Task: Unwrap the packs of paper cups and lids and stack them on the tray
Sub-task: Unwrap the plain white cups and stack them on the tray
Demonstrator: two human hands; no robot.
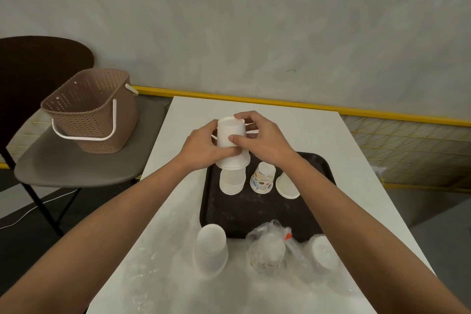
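Cups [230, 140] upside down in a white stack sit at frame centre between my hands, left hand [201, 148] curled round the lower ones and right hand [260, 137] pinching the top one, directly above the pile [232, 183] on the tray [254, 211] so, I judge, they nest straight.

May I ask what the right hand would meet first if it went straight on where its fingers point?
The held cups, which the right hand grips; past them, probably the left hand, though depth is unclear.
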